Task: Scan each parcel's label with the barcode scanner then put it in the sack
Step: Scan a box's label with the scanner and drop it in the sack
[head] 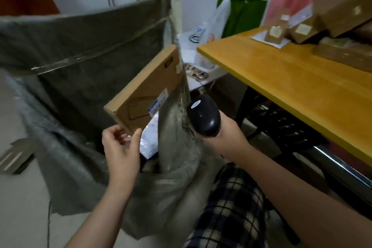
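We are working over the big grey-green sack (80, 46), which is standing open in front of us with its far wall stretched up. A flat cardboard box (145, 86) is sitting inside the sack's mouth, tilted, with its upper corner leaning against the sack's right-hand fold. A white and blue label (158, 102) is showing on the box face, close to that fold. Below the box, deeper in the sack, a pale plastic parcel (149, 139) is lying partly hidden.

Our left hand (120, 147) is reaching into the sack at the box's lowest corner. The thumb is lying against that corner and the fingers are loosely curled beside it, but we cannot tell whether the hand is pinching the box or has let it go.

Our right hand (225, 133) is gripping the black scanner (203, 115) just outside the sack's right-hand fold, its head pointing up and away from us.

To the right of the sack a yellow wooden table (281, 82) is carrying several brown parcels (302, 30) at its far end. Behind the sack's right corner a green bag (243, 12) is standing against the wall.
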`<state>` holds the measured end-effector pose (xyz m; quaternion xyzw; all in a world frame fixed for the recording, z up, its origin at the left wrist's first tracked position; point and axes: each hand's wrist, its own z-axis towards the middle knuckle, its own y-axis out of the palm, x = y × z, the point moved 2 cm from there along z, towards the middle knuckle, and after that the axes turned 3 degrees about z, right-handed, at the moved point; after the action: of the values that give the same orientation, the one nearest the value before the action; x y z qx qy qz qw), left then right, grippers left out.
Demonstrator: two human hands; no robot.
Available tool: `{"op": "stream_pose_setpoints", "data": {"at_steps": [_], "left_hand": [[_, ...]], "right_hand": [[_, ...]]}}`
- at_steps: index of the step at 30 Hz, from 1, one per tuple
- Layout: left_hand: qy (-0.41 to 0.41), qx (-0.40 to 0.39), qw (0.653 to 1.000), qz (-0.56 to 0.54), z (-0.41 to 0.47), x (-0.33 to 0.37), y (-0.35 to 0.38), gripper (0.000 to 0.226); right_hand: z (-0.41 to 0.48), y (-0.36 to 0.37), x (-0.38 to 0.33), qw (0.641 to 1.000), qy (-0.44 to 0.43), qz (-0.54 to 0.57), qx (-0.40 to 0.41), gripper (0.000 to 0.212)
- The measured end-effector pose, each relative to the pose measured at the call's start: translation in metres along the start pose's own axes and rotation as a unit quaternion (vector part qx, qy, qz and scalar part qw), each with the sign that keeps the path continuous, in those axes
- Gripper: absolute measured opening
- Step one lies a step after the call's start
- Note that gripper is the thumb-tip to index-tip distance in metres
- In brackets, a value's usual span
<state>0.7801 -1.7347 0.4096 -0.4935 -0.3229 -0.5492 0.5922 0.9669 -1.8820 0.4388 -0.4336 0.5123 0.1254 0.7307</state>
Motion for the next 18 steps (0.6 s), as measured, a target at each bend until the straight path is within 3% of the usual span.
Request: {"op": "stream_pose_setpoints", "data": {"at_steps": [3,6,10,12,15,18], "left_hand": [[-0.021,0.044,0.999,0.019,0.009,-0.024,-0.010,0.033],[-0.076,0.029,0.996,0.040,0.012,-0.045,-0.004,0.031],[-0.141,-0.092,0.985,0.022,0.019,-0.056,0.022,0.026],[-0.116,-0.166,0.979,0.017,0.025,-0.049,0.036,0.023],[-0.086,-0.213,0.973,0.004,0.028,-0.032,0.049,0.024],[-0.072,-0.235,0.969,-0.011,0.022,-0.020,0.055,0.025]], "right_hand": [[0.019,0.025,0.004,0.999,-0.002,-0.031,-0.009,0.038],[0.036,0.039,0.016,0.999,0.012,-0.052,0.005,0.041],[0.050,0.048,0.030,0.997,0.027,-0.068,-0.006,0.066],[0.050,0.051,0.035,0.998,0.042,-0.046,0.009,0.078],[0.048,0.060,0.047,0.995,0.052,0.013,0.081,0.102],[0.052,0.074,0.055,0.989,0.088,0.036,0.110,0.095]]}}
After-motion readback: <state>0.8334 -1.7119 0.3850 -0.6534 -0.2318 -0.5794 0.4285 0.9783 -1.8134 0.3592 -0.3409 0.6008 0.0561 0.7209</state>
